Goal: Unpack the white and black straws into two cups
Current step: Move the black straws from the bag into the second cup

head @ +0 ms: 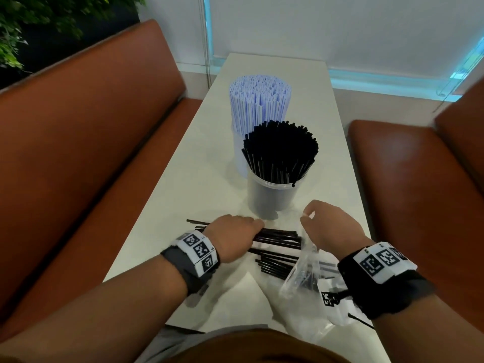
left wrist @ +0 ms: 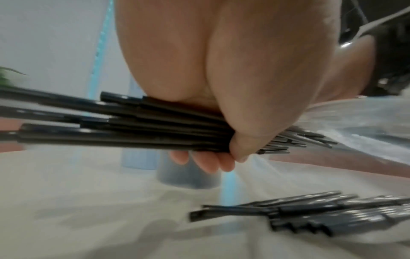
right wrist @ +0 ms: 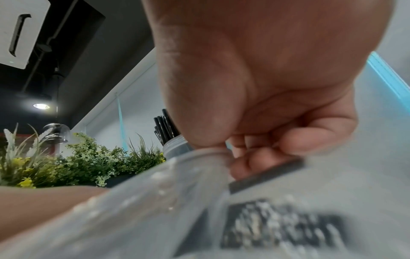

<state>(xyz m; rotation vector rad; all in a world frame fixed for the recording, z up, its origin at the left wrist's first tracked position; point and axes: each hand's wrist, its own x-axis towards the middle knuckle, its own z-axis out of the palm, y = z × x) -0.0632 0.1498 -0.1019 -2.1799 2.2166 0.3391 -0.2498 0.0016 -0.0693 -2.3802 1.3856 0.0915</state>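
The head view looks down along the desk (head: 288, 74); both wrist views sit close beneath their palms, sharing the black-straw cup (head: 272, 195).

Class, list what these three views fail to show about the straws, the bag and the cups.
1. Straws left inside the plastic bag: head view, crumpled film and the right hand hide the count.
2. White-straw cup: head view, mostly hidden behind the black-straw cup.
3. Bag label: right wrist view, blurred, unreadable.
4. Bundle in the left hand: left wrist view, ends cut off at the left edge.
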